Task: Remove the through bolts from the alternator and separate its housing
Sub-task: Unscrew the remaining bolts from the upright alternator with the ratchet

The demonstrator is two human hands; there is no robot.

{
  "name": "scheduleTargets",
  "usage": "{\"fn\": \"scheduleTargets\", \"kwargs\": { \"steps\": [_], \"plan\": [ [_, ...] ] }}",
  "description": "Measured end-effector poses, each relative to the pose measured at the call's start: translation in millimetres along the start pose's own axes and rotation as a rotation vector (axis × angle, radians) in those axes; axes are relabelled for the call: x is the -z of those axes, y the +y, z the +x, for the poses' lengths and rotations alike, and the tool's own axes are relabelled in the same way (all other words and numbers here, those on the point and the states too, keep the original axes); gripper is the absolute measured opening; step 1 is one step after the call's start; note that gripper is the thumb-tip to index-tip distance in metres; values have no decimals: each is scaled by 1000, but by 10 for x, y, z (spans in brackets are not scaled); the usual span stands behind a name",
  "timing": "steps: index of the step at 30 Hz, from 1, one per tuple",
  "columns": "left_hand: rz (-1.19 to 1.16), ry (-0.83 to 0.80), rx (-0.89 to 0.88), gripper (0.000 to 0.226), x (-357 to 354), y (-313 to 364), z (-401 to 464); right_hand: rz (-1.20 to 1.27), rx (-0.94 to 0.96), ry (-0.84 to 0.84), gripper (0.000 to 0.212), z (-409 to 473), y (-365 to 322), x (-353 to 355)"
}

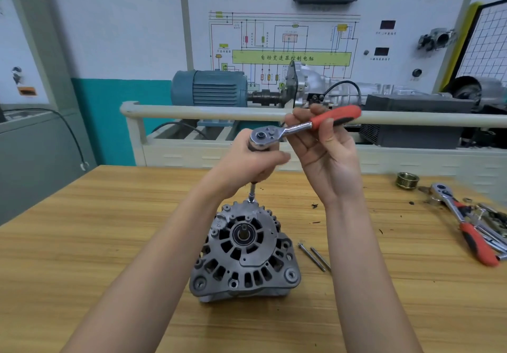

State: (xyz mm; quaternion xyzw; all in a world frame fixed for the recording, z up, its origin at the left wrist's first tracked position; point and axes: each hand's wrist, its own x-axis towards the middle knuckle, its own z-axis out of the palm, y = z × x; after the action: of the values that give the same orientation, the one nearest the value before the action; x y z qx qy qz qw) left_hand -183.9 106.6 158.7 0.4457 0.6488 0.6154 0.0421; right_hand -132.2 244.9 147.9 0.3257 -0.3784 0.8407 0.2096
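Now alternator point(244, 254) upright mid-desk point(82, 256), socket on through bolt at 12 o'clock rim. Left hand point(255, 160) wrapped round ratchet point(301, 127) extension, steadying; right hand point(326, 144) gripping red handle, turning. Two freed bolts point(315, 258) at 3 o'clock.

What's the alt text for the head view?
Left hand steadies the ratchet wrench and extension on the alternator at its far edge; right hand holds its red handle. Two removed through bolts lie beside it on the wooden table.
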Motion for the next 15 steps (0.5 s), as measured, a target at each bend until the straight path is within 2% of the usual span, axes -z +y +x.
{"fn": "scheduleTargets", "kwargs": {
  "steps": [4,6,8,12,15],
  "plan": [
    [-88,366,44,39,-57,-3,64,-246,84,-229,25,-18,-16,36],
    [-83,399,44,38,-56,-4,58,-246,66,-240,27,-19,19,35],
    [-29,307,-9,34,-11,-23,20,-177,43,-167,27,-9,29,17],
    [80,-14,-97,28,75,-4,-38,8,-37,54,32,21,55,-7],
    [122,-210,-74,33,14,31,-23,90,-76,82,31,31,88,-27]
  ]
}}
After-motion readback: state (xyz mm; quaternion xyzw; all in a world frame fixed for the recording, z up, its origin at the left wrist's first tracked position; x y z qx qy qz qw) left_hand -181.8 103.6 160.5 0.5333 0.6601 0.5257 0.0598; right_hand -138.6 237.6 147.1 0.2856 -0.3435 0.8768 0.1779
